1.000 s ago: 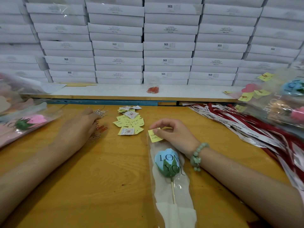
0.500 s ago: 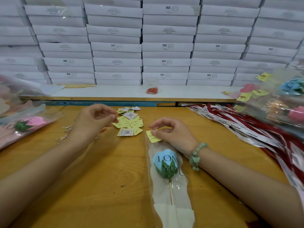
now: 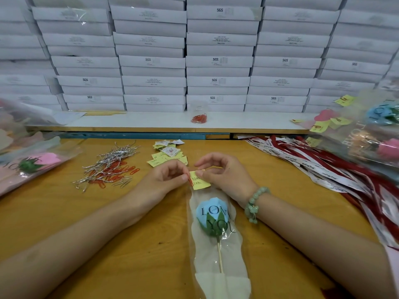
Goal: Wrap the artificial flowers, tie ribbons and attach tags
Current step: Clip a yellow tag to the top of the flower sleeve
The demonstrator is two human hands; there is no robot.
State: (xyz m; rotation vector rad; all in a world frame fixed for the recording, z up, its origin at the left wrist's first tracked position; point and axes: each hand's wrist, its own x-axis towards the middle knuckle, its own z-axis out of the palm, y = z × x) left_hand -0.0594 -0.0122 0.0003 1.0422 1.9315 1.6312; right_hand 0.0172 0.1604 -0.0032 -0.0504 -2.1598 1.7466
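Two hands' grip: one tag [image 3: 199, 180], one clip [image 3: 190, 181].

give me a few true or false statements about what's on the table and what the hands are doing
1. Both hands meet at the yellow tag at the top of the wrapped blue flower. True.
2. The left hand holds a silver twist tie. False: it pinches a red paper clip at the tag's edge.
3. A green bead bracelet is on the right wrist. True.
4. The ribbons lie left of the flower. False: they lie to its right.
5. The right hand rests flat on the table. False: it pinches the tag.
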